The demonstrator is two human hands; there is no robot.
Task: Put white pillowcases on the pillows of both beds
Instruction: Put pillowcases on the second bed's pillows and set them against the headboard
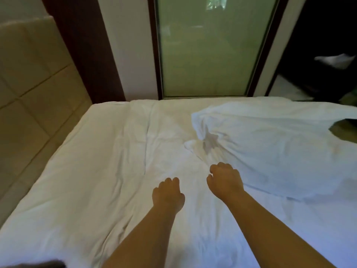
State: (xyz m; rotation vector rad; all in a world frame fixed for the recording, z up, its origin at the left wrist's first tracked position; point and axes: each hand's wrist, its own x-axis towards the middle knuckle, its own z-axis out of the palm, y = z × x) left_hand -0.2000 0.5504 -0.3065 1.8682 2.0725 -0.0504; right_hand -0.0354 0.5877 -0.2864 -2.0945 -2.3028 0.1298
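Observation:
A pillow in a white pillowcase (274, 147) lies on the right half of the bed (87, 171), its loose open end bunched toward the middle. My right hand (225, 180) hovers just in front of the pillow's near-left edge, fingers curled downward, holding nothing that I can see. My left hand (168, 194) is a little to the left of it over the white duvet, fingers also curled down and empty. Both forearms reach in from the bottom of the view.
A beige padded headboard (32, 89) runs along the left. A frosted glass panel in a dark frame (208, 51) stands behind the bed. A dark object (345, 130) lies at the right edge past the pillow.

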